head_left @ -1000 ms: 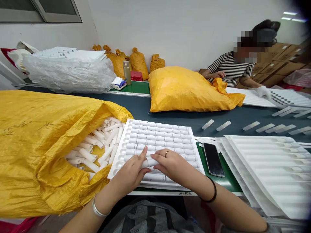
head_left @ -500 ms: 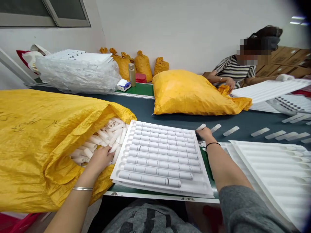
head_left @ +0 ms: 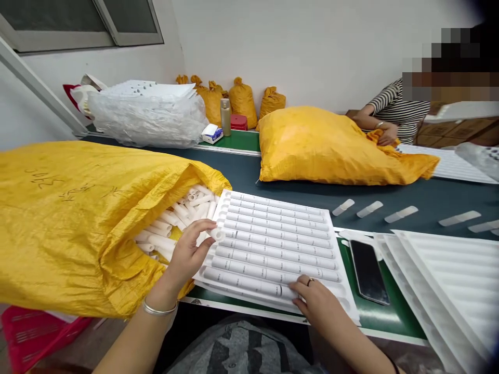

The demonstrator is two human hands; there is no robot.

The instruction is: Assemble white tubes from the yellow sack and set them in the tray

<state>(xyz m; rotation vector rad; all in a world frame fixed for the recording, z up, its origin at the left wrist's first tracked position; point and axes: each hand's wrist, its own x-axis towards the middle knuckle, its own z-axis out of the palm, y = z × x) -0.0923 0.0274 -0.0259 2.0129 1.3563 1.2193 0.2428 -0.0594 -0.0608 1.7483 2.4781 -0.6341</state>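
Observation:
My left hand (head_left: 195,246) pinches a short white hollow tube (head_left: 217,235) over the left edge of the white tray (head_left: 353,306). Printed white tubes (head_left: 268,254) lie in the tray's parallel grooves. At the near side, my right hand (head_left: 317,296) has its thumb and fingers closed around the right end of the front printed tube (head_left: 249,283); its fingertips partly hide that end. Left of the tray, an open yellow sack (head_left: 97,208) spills loose white tubes (head_left: 167,226) at its mouth.
A smartphone (head_left: 368,272) lies right of the tray, beside stacked white trays (head_left: 452,280). Several translucent pieces (head_left: 401,214) rest on the dark belt (head_left: 234,171). A full yellow sack (head_left: 331,145) lies across the belt, near a co-worker in a striped shirt (head_left: 413,117).
My left hand has come out of the sack mouth with a tube. My right hand has moved from the belt edge to the tray's near side. The view has shifted, revealing the phone.

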